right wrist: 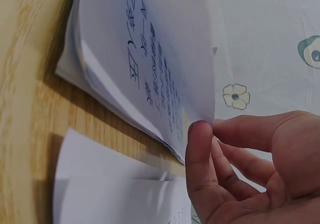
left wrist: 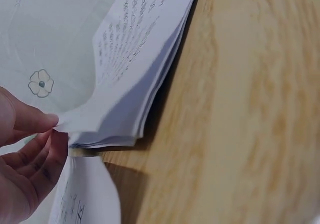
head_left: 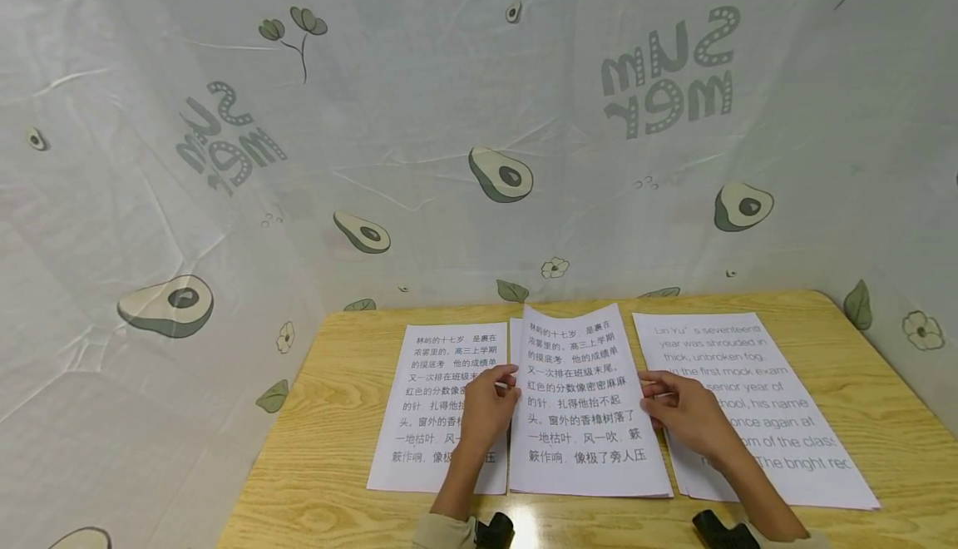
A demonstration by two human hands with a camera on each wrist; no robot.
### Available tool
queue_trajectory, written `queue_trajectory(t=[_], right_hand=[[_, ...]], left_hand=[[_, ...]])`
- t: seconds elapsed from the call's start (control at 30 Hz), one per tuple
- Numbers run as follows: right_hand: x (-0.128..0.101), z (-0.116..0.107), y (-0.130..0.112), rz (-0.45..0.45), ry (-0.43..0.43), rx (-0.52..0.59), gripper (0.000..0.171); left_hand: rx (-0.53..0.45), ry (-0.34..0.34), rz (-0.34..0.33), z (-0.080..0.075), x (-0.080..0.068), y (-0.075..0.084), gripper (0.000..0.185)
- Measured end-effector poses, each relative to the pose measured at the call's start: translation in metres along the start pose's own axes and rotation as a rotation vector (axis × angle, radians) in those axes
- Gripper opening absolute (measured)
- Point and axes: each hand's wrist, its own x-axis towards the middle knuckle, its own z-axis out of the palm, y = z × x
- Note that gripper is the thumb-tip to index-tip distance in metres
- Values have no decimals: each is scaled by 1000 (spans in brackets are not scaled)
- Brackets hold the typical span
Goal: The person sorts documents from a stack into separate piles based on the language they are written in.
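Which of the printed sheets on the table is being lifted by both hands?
The middle white sheet of Chinese text, pinched at its edges by the left hand and right hand; the others lie flat.

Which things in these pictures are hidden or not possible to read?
- Left sheet: head view, left hand covers some words.
- English sheet: head view, right hand hides line beginnings.
- Lifted sheet: left wrist view, print blurred.
- Stack: right wrist view, sheet number uncountable.

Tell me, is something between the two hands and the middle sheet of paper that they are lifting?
Nothing visible. The left hand pinches the left edge of the middle sheet, and the right hand pinches its right edge. Both wrist views show fingertips directly on the paper. The stack lies beneath it.
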Motion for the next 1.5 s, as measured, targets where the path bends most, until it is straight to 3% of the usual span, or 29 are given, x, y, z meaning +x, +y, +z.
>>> queue_trajectory(t=[0.4, 0.8, 1.5], right_hand=[[-2, -6, -1, -54, 26, -14, 50], [-2, -11, -5, -43, -14, 103, 54], [10, 15, -18, -6, -94, 256, 58]], left_hand=[[-87, 48, -28, -5, 5, 1, 38], [-168, 27, -72, -15, 6, 3, 39], [-259, 27, -143, -49, 7, -20, 37]])
